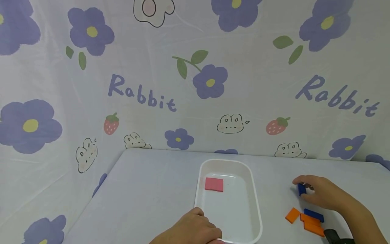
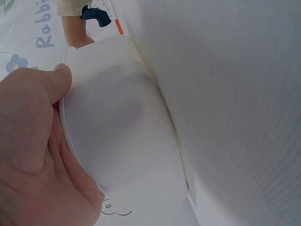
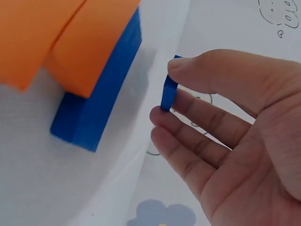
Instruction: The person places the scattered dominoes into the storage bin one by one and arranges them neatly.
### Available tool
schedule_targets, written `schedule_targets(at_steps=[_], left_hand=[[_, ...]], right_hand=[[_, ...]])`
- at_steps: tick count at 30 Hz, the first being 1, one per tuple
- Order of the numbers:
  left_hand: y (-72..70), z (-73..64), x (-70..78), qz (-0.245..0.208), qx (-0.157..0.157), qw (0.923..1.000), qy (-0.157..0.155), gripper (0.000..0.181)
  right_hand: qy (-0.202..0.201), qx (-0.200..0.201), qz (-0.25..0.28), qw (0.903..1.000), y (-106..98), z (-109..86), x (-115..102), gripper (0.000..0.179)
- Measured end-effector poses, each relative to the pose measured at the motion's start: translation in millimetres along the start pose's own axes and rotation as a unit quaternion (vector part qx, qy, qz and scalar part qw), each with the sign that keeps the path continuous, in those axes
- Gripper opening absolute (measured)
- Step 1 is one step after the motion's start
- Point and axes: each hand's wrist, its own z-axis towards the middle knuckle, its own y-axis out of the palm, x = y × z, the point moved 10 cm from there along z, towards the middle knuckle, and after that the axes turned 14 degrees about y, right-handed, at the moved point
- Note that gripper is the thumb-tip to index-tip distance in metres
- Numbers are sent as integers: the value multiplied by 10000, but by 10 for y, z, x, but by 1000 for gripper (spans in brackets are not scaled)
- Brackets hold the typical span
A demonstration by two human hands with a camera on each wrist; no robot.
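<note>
My left hand (image 1: pixel 195 226) grips the near left rim of a white tray (image 1: pixel 257 206); in the left wrist view the thumb and fingers (image 2: pixel 82 174) hold the rim of the tray (image 2: pixel 117 117). Inside it, toward the far left, lies a flat pink piece (image 1: pixel 214 184) with faint seams. To the right of the tray, my right hand (image 1: pixel 326 193) pinches a small blue block (image 1: pixel 301 189) between thumb and fingers. The right wrist view shows this blue block (image 3: pixel 168 92) at the fingertips. Another blue block (image 1: pixel 313 215) lies nearer me, against the orange blocks (image 1: pixel 312 225).
A separate orange block (image 1: pixel 292 215) lies left of the pile. A dark object (image 1: pixel 335 237) shows at the bottom right, beside the right forearm. Behind the white table (image 1: pixel 146 183) hangs a cloth (image 1: pixel 259 84) printed with flowers and rabbits.
</note>
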Motion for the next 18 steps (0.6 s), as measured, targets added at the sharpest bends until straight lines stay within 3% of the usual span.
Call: schedule_targets(at_steps=[12,18], left_hand=[[-6,8,-22,-84,-37,10000,-39,33],[5,16,-32,14,-200,9998,-10,30]], right_hand=[[-281,216,250,9991,-74,-97,-260,42],[-428,350,224,9982,-113,-142,-403,40]])
